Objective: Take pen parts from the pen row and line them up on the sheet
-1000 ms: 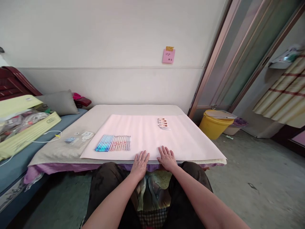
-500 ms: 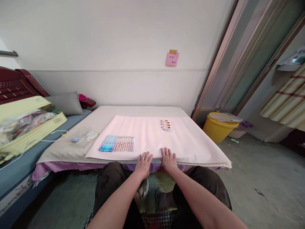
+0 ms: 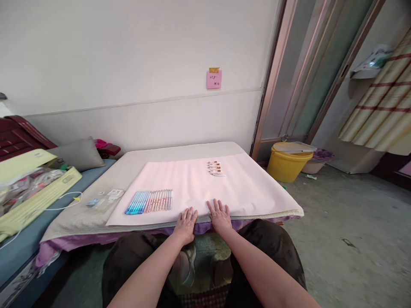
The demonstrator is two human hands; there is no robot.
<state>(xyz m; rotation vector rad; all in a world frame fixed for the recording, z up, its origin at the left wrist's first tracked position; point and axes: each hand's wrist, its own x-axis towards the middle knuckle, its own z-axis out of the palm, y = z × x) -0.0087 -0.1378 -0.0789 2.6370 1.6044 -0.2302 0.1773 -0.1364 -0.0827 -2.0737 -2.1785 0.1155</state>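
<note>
My left hand rests on the near edge of a pale pink sheet, fingers spread and holding nothing. Beside it on the right, my right hand lies on the same edge, also with fingers apart. Left of my left hand is a tidy row of pens: blue ones at the left end, pinkish patterned ones at the right. Farther back, beyond my right hand, a small stack of brown-and-white pens or brushes lies sideways; their exact kind is too small to tell.
Clear plastic packets lie on the beige cover to the left. A yellow box of bagged items and a white cable are farther left. A yellow bucket stands right of the table. A pink note is taped to the wall.
The view has turned slightly right and tilted, so everything sits farther left in the picture. Both hands stay on the sheet's near edge, and the pens have not moved.
</note>
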